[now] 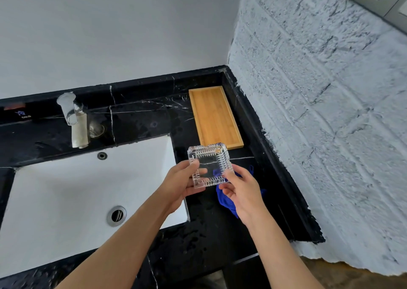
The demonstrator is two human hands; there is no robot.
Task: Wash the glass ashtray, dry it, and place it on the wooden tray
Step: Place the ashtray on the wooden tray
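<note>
Hands both clamped on the square clear cut-glass ashtray (209, 165), held in the air w/ its hollow tilted toward the camera. Left hand (179, 184) grips the ashtray's left edge, thumb over the rim; right hand (239, 187) pinches its lower right corner. Crumpled blue cloth (226, 198) lies on the black marble countertop (154, 121) just below and right of the ashtray, partly hidden by the right hand, touching neither hand as far as I can tell.

Rectangular bamboo-coloured wooden tray (214, 114) sits just beyond the ashtray, against the white brick wall side, nothing in it. White rectangular sink basin (66, 189) is to the ashtray's left; chrome tap (70, 110) is farther left and back, no water running.

Step, prob: drying done or nearly so, final check before placing. Can't tell if glass is fully dry. Next move calls for carrying the ashtray forward over the tray, levelling it base-down, lowering gently. Glass is heavy and slippery if damp, so keep both grips firm.
</note>
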